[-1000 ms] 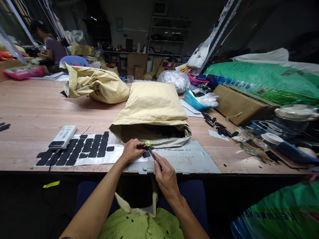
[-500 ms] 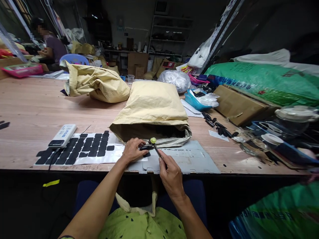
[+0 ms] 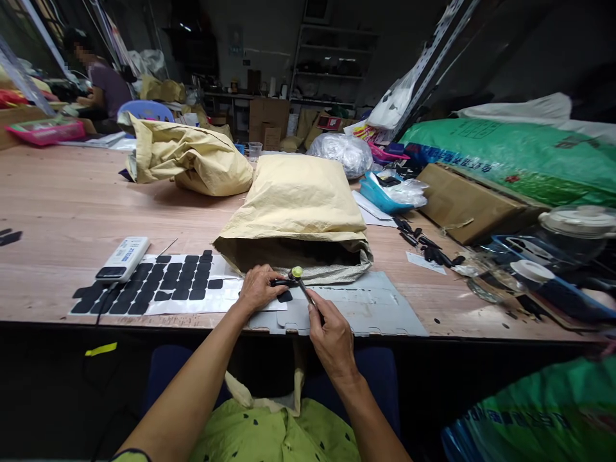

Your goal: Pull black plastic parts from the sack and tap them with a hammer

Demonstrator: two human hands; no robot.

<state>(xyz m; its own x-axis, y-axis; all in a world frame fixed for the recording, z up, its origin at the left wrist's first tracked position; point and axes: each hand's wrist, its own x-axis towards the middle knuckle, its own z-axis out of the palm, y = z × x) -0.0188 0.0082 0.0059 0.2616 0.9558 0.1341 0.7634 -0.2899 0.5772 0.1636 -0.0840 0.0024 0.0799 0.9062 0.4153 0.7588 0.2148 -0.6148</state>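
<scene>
My right hand [image 3: 331, 330] is closed around the dark handle of a small hammer [image 3: 304, 289] with a yellow-green face on its head. The hammer head is at the end of a slim black piece [image 3: 280, 282]; I cannot tell whether they touch. My left hand [image 3: 260, 289] pinches that black piece just before the mouth of a tan paper sack [image 3: 305, 192]. Under both hands lies a grey board [image 3: 366, 308]. A loose black patch [image 3: 285, 296] rests by my left fingers, and a white sheet [image 3: 219, 301] with rows of black patches [image 3: 176, 282] extends leftward.
A white device [image 3: 124, 256] with a cable stands on the patch sheet. Behind is a second tan sack [image 3: 202, 160]. To the right are black pieces [image 3: 428, 247], a blue bag [image 3: 385, 196], a cardboard box [image 3: 474, 202] and a lidded jar [image 3: 575, 228]. A person [image 3: 103, 83] sits far left.
The view has shifted slightly. My left fingers have moved a little on the black piece, and more of the loose black patch shows beside them. The hammer stays at about the same place.
</scene>
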